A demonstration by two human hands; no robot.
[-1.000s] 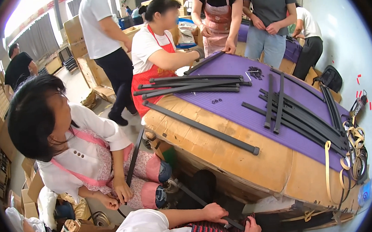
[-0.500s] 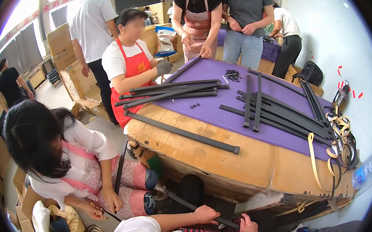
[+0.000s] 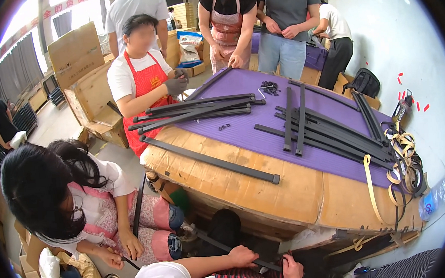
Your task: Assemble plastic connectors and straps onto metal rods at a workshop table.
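View has swung a bit R vs 1 s ago, so the table (image 3: 293, 191) & its load sit further L in frame; co-worker in pink apron (image 3: 96, 210), looking up then, now has head bent over own work; co-worker in red apron (image 3: 148, 79) has gloved hands drawn in nearer the chest; by contrast, the wearer's black bar (image 3: 215, 242) is at much the same slant, low on the near side of the table, so it's prob. still being worked & not put down; L hand (image 3: 242, 256) is closed round it, fingers wrapped; R hand (image 3: 292, 269) is half curled right by the bar's near end, can't tell if it grips; on the purple mat (image 3: 240, 131), stacked bars (image 3: 195, 115) & a pile of small black parts (image 3: 269, 87) look unmoved; as for containers, a small carton (image 3: 195, 70) at the back has a blue-&-white bag (image 3: 189, 51) in or on it, contents n/k; lower L, an open carton (image 3: 30, 271) has white plastic (image 3: 49, 270) & a tan bag (image 3: 84, 267) in or beside it, can't tell which; wood-sided box (image 3: 83, 105) behind the red apron, inside mostly hidden.
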